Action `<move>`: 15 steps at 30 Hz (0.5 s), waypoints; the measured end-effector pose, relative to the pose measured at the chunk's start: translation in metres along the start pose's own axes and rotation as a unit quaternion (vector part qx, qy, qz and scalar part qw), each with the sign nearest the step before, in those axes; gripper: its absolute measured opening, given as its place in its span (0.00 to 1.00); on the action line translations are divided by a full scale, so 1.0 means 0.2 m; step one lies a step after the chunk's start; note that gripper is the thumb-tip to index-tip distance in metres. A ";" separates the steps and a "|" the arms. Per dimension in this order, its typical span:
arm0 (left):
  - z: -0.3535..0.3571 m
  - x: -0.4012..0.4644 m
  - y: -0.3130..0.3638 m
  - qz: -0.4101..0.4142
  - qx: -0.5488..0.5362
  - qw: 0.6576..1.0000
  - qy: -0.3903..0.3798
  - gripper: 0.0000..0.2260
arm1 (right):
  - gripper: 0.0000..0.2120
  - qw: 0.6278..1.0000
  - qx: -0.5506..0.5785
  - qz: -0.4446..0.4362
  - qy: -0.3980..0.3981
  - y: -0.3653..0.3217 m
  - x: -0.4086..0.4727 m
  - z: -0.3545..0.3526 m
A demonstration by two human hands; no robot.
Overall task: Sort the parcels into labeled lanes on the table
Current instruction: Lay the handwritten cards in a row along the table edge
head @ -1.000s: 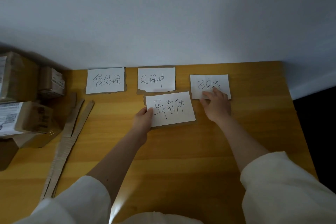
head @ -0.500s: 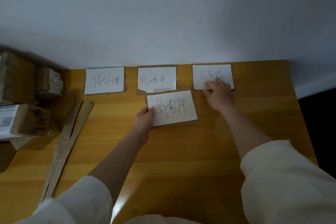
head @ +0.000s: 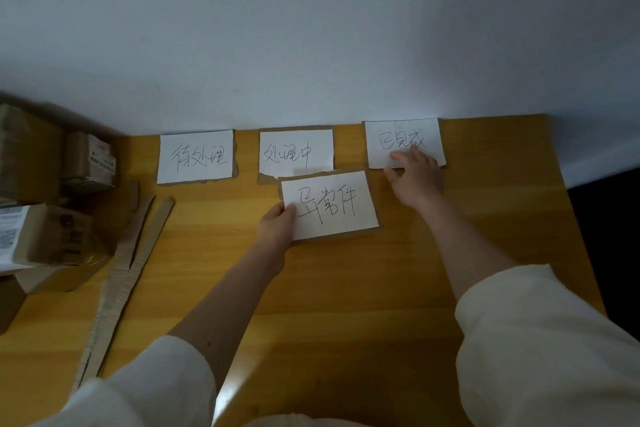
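Note:
Several white label cards with handwritten characters lie on the wooden table (head: 346, 288). The left card (head: 196, 156) and the middle card (head: 296, 152) sit along the wall. My right hand (head: 415, 177) presses straight fingers on the right card (head: 401, 139), which lies against the wall. My left hand (head: 277, 222) pinches the left edge of a fourth card (head: 332, 204), which overlaps the middle card's lower edge. Cardboard parcels (head: 52, 232) with shipping stickers are stacked at the left.
Two long cardboard strips (head: 131, 253) lie diagonally beside the parcels. A smaller box (head: 90, 163) stands in the back left corner. The white wall (head: 311, 28) borders the table's far edge, and the table's right edge drops to dark floor.
My right hand has slid the right card away from me until it lies against the wall. My left hand has kept its hold on the fourth card.

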State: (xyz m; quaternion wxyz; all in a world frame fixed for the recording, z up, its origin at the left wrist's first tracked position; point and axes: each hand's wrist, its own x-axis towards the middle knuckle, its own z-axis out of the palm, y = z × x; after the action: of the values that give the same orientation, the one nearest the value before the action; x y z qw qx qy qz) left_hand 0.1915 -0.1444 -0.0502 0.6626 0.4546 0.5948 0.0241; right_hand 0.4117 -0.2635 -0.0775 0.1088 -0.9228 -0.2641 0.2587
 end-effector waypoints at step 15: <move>0.24 -0.12 0.09 0.032 -0.044 0.994 -0.090 0.09 | 0.19 0.740 0.645 0.193 0.003 -0.07 -0.50 0.03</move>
State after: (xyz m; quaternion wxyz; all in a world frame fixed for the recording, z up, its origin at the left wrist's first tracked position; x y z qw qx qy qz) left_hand 0.2327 -0.1749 -0.0250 0.7315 0.4441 0.5165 0.0308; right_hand 0.3301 -0.3050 -0.0349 0.6263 -0.6641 0.1500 0.3797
